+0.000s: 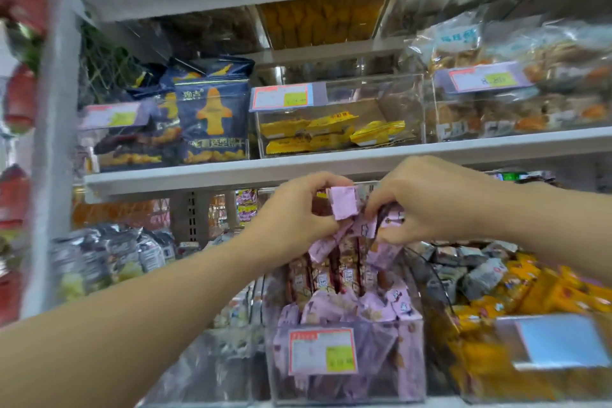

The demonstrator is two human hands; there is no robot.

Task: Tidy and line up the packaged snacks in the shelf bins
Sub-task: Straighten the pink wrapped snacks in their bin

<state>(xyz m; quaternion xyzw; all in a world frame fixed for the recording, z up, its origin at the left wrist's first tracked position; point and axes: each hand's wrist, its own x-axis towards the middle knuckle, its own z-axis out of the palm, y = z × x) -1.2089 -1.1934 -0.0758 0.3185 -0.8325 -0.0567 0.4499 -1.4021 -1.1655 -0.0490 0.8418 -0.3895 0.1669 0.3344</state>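
Pink-wrapped snack packets: one row standing upright at the back of a clear bin, centre of the lower shelf, with more lying loose toward the front behind a price label. At 9 o'clock of the bin, silver packets, heaped. At 11 o'clock, one shelf up, navy biscuit bags, upright. Left hand: above the row, fingers curled, pinching the top end of one pink packet. Right hand: just beside it, fingers pinching the tops of neighbouring packets. At 3 o'clock, yellow packets, jumbled in the adjoining bin.
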